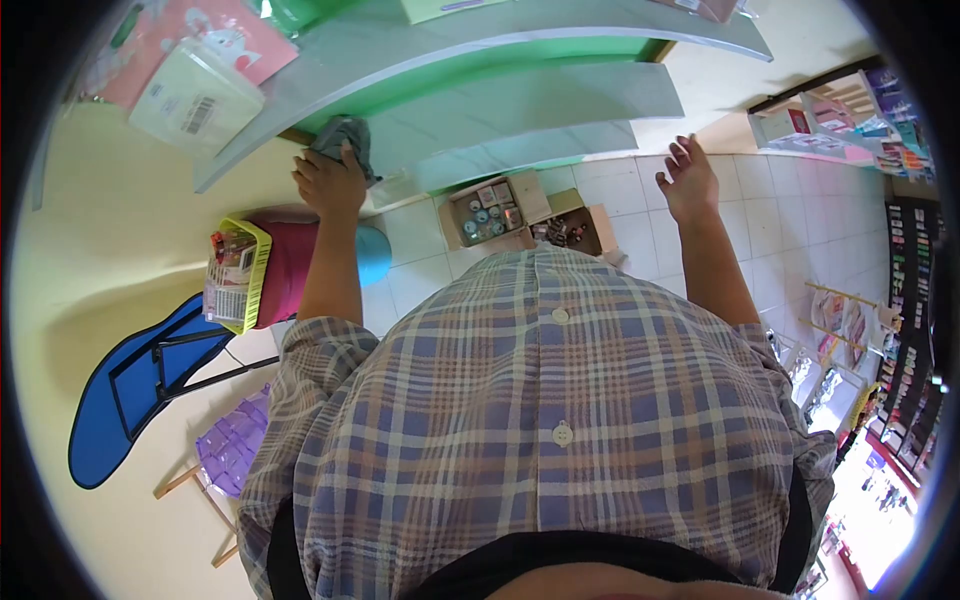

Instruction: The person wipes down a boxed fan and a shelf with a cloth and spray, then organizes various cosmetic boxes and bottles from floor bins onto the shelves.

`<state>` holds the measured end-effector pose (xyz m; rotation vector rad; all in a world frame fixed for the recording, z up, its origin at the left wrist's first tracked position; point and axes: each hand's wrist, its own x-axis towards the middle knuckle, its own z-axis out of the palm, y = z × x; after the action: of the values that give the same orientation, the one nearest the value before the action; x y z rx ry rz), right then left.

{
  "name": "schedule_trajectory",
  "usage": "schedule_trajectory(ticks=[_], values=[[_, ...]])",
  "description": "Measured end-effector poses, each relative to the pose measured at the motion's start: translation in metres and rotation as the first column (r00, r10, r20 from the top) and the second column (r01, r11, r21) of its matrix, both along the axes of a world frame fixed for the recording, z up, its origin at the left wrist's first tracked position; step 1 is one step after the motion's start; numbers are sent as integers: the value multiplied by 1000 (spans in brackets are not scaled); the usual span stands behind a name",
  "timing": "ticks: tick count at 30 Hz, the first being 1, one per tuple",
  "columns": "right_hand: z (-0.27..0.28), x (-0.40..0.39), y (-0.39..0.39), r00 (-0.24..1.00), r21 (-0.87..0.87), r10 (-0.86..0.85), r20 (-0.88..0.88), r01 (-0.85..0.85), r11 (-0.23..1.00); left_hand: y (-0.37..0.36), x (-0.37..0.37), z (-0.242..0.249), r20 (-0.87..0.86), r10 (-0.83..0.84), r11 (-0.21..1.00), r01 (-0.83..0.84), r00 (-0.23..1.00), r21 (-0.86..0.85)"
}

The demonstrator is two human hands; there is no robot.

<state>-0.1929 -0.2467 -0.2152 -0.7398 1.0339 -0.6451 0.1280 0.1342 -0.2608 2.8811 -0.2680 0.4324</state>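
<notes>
My left hand [330,182] is at the left end of a pale marbled shelf [520,105], its fingers against a crumpled grey cloth [352,140]. The cloth lies at the shelf's left end, partly hidden by the hand. On the other side, my right hand [690,180] is raised in the air just past the right end of the lower shelf board [590,137], fingers apart and slightly curled, with nothing in it.
Open cardboard boxes [490,213] with small items stand on the tiled floor. A yellow basket [256,275] sits by a maroon bin [290,270] at left, near a blue folding object [115,400]. Upper shelf [420,50] holds packages. Stocked racks [910,300] line the right.
</notes>
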Motion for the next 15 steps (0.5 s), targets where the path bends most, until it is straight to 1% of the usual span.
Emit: schedule_trajectory(ticks=[1, 2, 3, 5, 6, 7, 8, 9, 10, 11, 13, 14, 15], values=[[-4, 0, 0, 990, -31, 52, -131, -57, 998, 2, 1, -3, -16, -5, 1000, 5, 1000, -1], [-13, 2, -7, 965, -75, 142, -222, -162, 984, 6, 6, -5, -5, 4, 1000, -3, 1000, 26], [-19, 7, -11, 960, -69, 142, -240, -163, 984, 15, 12, -9, 4, 16, 998, -16, 1000, 54], [-27, 23, -18, 860, -153, 322, -397, -407, 900, 24, 23, -14, -37, 36, 999, -35, 999, 31], [-26, 31, -21, 856, -155, 326, -401, -414, 897, 27, 27, -11, -98, 83, 996, -87, 992, -36], [-25, 40, -23, 815, -179, 379, -439, -492, 852, 28, 30, -10, -161, 128, 985, -145, 979, -97], [-22, 47, -25, 769, -203, 427, -475, -568, 798, 28, 33, -7, -161, 137, 983, -154, 977, -100], [-22, 53, -25, 768, -209, 432, -472, -574, 792, 26, 39, -4, -237, 189, 963, -227, 953, -146], [-23, 58, -23, 783, -162, 447, -433, -555, 816, 27, 44, 1, -312, 235, 935, -301, 921, -186], [-23, 64, -20, 798, -115, 459, -391, -537, 836, 26, 47, 3, -304, 243, 931, -309, 921, -192], [-16, 69, -9, 788, -132, 451, -419, -544, 828, 26, 46, -2, -261, 326, 927, -361, 909, -98], [-15, 72, -6, 832, -149, 410, -373, -490, 859, 26, 45, -3, -257, 334, 923, -370, 907, -103], [-12, 74, -4, 870, -161, 368, -329, -435, 886, 26, 43, -4, -210, 338, 933, -356, 917, -51]])
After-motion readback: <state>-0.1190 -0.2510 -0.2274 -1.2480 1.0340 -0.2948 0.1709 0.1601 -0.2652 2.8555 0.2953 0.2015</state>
